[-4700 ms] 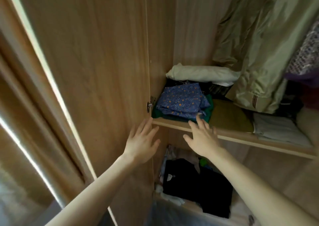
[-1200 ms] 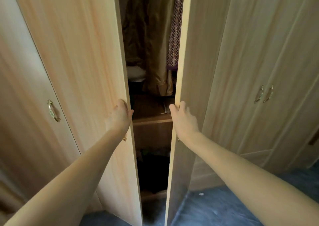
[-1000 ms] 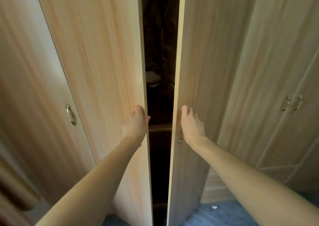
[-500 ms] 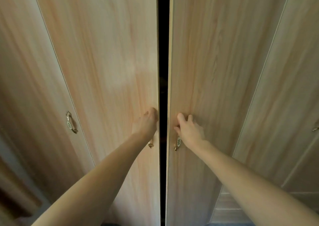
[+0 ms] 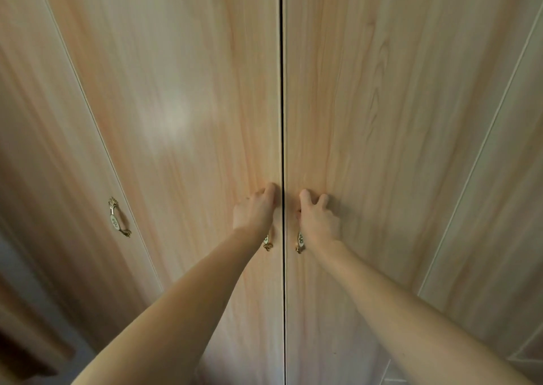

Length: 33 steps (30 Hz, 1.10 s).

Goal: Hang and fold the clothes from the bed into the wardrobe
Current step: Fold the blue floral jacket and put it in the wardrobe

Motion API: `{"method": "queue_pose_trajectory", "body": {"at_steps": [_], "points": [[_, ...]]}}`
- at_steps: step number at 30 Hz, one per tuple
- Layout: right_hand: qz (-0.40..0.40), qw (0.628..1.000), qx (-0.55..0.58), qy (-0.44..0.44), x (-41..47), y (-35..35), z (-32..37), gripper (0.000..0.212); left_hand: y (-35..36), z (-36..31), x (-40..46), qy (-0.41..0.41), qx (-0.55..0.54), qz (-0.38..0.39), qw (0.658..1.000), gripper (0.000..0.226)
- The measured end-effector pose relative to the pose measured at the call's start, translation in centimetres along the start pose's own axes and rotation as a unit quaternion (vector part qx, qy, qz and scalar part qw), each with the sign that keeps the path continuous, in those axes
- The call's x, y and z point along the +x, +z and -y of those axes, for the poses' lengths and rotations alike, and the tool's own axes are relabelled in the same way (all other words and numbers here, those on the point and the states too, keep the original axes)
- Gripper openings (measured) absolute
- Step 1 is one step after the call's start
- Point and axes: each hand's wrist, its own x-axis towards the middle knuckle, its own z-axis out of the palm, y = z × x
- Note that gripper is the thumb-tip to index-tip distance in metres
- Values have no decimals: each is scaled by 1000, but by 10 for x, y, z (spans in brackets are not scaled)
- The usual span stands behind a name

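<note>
In the head view, I am seeing the two middle wardrobe doors coming together. Half a second ago a dark gap was standing between them; now the left door (image 5: pixel 182 137) and the right door (image 5: pixel 382 126) are almost meeting, and only a thin dark line is running down the centre of the frame.

My left hand (image 5: pixel 254 212) is resting on the left door just beside that line, with the fingers curled at the door's edge. Whether it is gripping the edge or only pushing, I cannot tell. Its brass handle (image 5: pixel 266 243) is showing just below the wrist. My right hand (image 5: pixel 317 218) is pressing on the right door with the fingers spread quite flat, and it is partly covering the other handle (image 5: pixel 299 242). The two hands are close to each other but not touching.

A third handle (image 5: pixel 117 218) is sitting on the neighbouring door at the middle left of the frame.

The clothes are not visible now; a few seconds ago folded pieces were lying on the shelf behind these doors. So I am judging the task as nearly finished, with only the closing remaining.
</note>
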Motion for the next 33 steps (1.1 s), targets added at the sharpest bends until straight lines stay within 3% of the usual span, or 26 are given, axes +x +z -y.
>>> {"method": "queue_pose_trajectory", "body": {"at_steps": [22,28,30,33], "points": [[-23,999,-10,30,34,17,9,40,12,-5,24,10,-42,-10,999,19],[9,999,-26,-22,32,15,-8,53,-2,6,31,7,-157,98,983,11],[23,998,-31,-52,31,13,-16,49,-9,7,20,11,-142,115,983,17],[50,994,-55,-75,21,9,-23,37,-17,2,-13,44,-6,127,991,24]]}}
